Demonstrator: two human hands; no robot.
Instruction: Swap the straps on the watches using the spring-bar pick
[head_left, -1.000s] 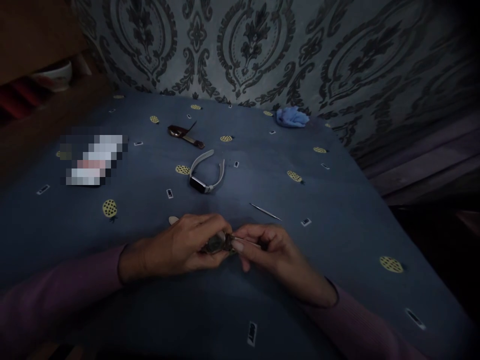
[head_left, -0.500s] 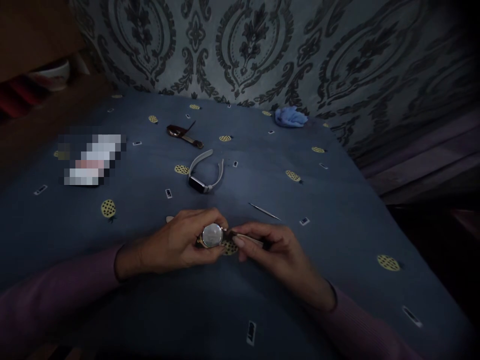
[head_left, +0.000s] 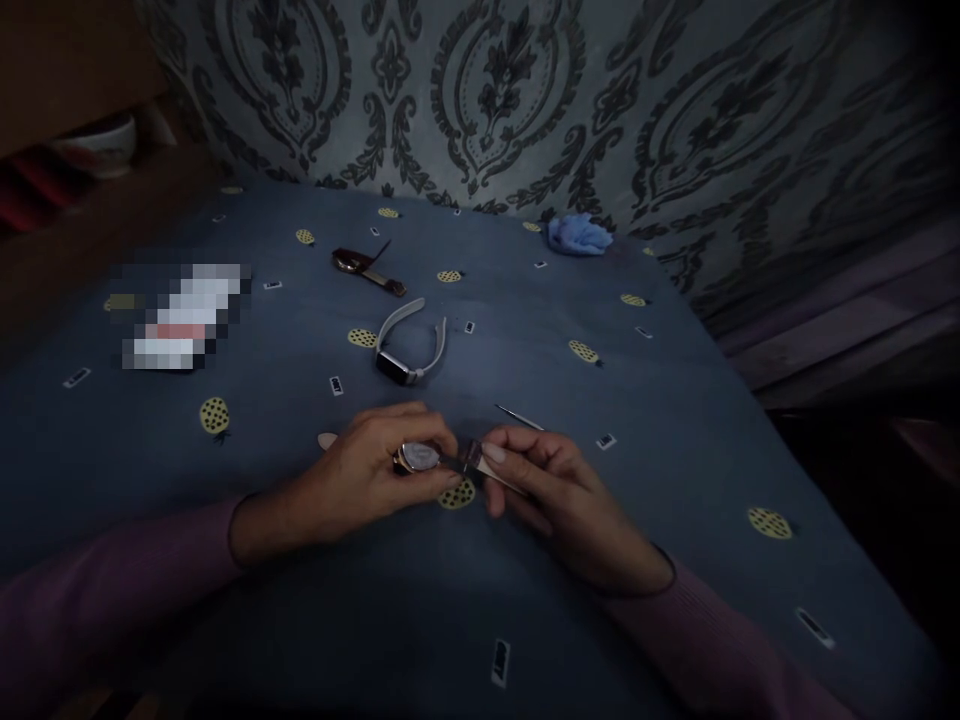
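Observation:
Between the thumb and fingers of my left hand (head_left: 375, 462) is a wristwatch (head_left: 420, 457), its round silvery face of the case toward me and tilted. My right hand (head_left: 551, 485) pinches the watch's strap (head_left: 504, 480), dark on one side and pale on the other, to the right of the case. A pale strap end (head_left: 327, 440) pokes out behind my left hand. Just beyond my right hand lies a thin metal tool (head_left: 519, 416), partly covered by the fingers. A smartwatch (head_left: 395, 368) with a light band rests farther up the table.
A brown-strapped watch (head_left: 367, 270) lies farther back. At the left is a pixelated light object (head_left: 191, 315). A crumpled blue cloth (head_left: 580, 235) sits near the patterned wall. A bowl (head_left: 105, 147) stands on the shelf at the left. The blue tablecloth (head_left: 660, 420) has pineapple prints.
The watch case has tilted in my left hand. My right fingers have shifted along the strap and opened out slightly, covering more of the metal tool.

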